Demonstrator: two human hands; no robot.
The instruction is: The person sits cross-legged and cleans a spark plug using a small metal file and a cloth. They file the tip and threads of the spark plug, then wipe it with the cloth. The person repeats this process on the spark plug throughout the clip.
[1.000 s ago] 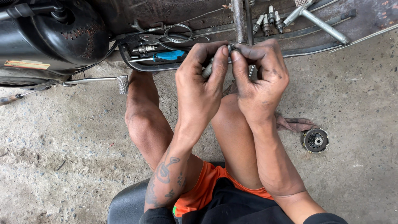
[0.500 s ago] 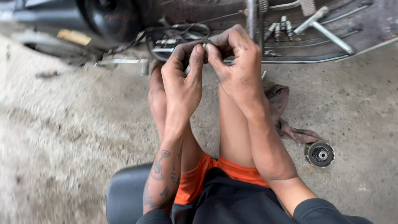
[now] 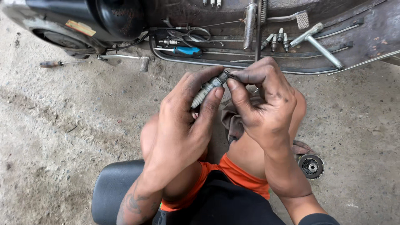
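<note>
My left hand (image 3: 183, 121) grips a small grey spark plug (image 3: 207, 88) between thumb and fingers, tilted with its tip up and to the right. My right hand (image 3: 262, 104) pinches the plug's upper tip with thumb and forefinger; whether a small tool sits in those fingers is too small to tell. Both hands are greasy and held above my knees. I sit on a low black stool (image 3: 109, 189) facing a dark scooter's footboard (image 3: 266, 50).
Several sockets (image 3: 275, 41), a T-handle wrench (image 3: 318, 43), a blue-handled screwdriver (image 3: 185, 51) and cables lie on the footboard. Another screwdriver (image 3: 56, 63) lies on the concrete at left. A round metal part (image 3: 311, 166) and a rag (image 3: 231, 121) sit by my right leg.
Both hands have come back from the footboard toward me and lowered, and the spark plug now shows plainly between them. The view has shifted left and down.
</note>
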